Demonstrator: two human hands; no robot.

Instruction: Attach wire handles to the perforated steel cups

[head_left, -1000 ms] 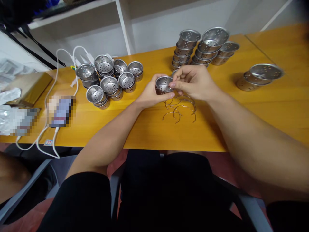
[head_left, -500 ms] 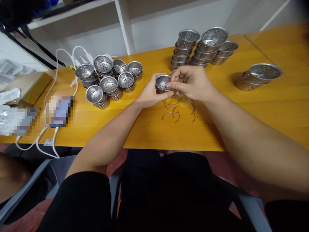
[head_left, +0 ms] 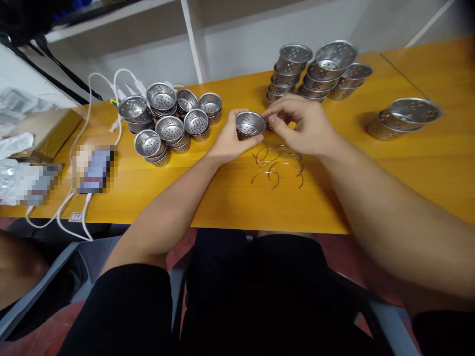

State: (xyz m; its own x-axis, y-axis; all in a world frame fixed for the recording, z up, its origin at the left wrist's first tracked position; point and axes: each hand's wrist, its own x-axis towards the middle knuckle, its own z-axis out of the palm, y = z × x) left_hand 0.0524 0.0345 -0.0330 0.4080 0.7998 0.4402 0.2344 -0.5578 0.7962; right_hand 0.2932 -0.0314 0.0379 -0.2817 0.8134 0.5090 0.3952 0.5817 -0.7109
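Note:
A small perforated metal strainer cup [head_left: 245,129] is tilted in my left hand [head_left: 229,141], with the thumb along its front and the fingers around its left side. A thin wire line shows inside the cup. My right hand [head_left: 302,123] is curled at the cup's right rim, thumb and index finger close together; what they pinch, if anything, is too small to make out. A metallic piece shows just under those fingertips, mostly hidden. Several curved thin wire handles [head_left: 280,163] lie on the table below my hands.
On the wooden table [head_left: 222,202], several stacked strainer cups [head_left: 169,129] stand at left. Taller stacks of cups [head_left: 293,59] stand at back right, and a nested pair [head_left: 399,121] lies farther right. A phone [head_left: 97,170] with white cables [head_left: 89,217] and a cardboard box [head_left: 48,136] occupy the left side.
My right hand has drawn back from inside the cup to its right rim, its thumb now higher. The cup in my left hand is more fully visible.

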